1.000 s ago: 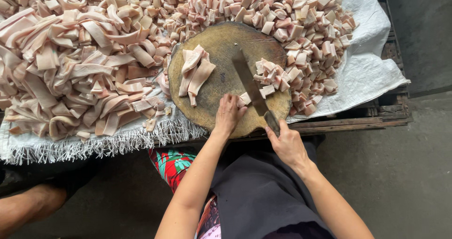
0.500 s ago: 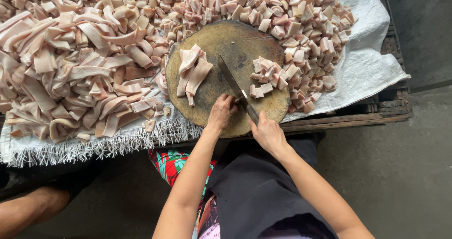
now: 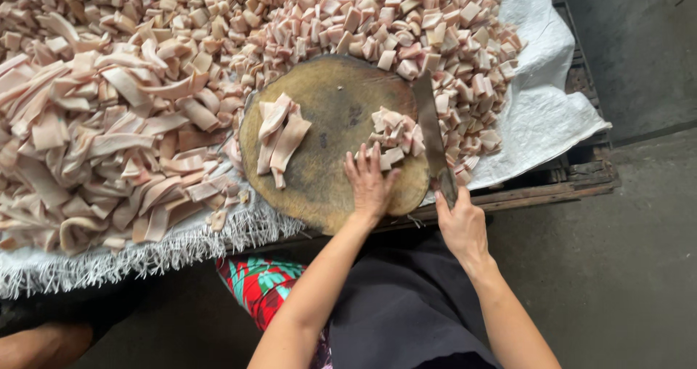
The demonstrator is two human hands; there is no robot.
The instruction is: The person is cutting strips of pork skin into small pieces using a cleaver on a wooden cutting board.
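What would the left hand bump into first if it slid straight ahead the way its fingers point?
The left hand lies flat on the round wooden board, fingers pointing up the picture. It would probably first meet the small pile of cut cubes, right at its fingertips.

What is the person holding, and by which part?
The right hand grips a cleaver by its handle. The left hand holds nothing; it rests flat on the round chopping board.
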